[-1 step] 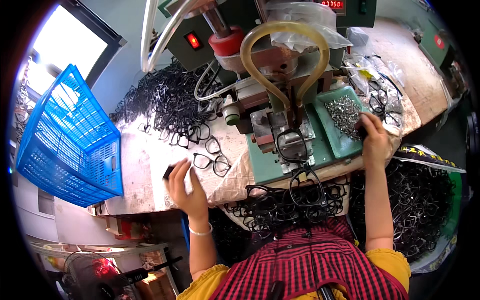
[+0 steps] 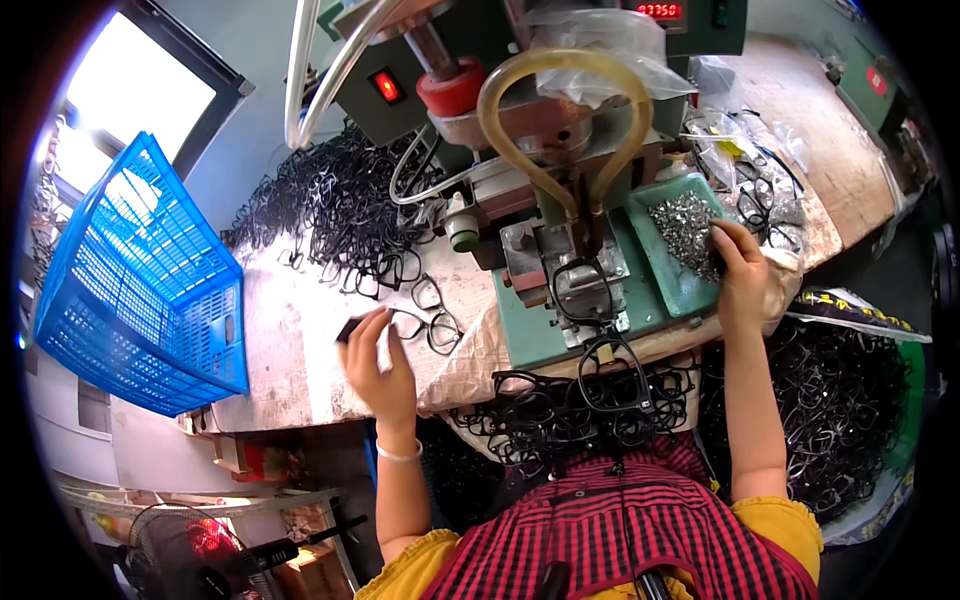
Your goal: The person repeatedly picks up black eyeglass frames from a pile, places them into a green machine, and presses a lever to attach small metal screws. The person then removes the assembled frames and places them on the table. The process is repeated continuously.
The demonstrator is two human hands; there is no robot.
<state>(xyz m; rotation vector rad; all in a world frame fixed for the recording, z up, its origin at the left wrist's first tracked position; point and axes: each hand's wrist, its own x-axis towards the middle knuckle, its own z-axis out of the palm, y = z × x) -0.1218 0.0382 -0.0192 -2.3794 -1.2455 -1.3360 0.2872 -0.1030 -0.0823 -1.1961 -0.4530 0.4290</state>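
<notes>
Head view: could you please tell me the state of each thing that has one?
Red square switch: lit.
Red digital display: lit.
Green rectangular tray: partly filled with small silvery metal pieces.
Blue plastic crate: open, uncovered.
Black eyeglass frame: against the grey metal fixture.
Black fan: spinning or still, cannot tell.

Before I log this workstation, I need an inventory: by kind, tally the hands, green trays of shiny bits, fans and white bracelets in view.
Left hand and right hand: 2
Green tray: 1
Fan: 1
White bracelet: 1
Total: 5
</notes>
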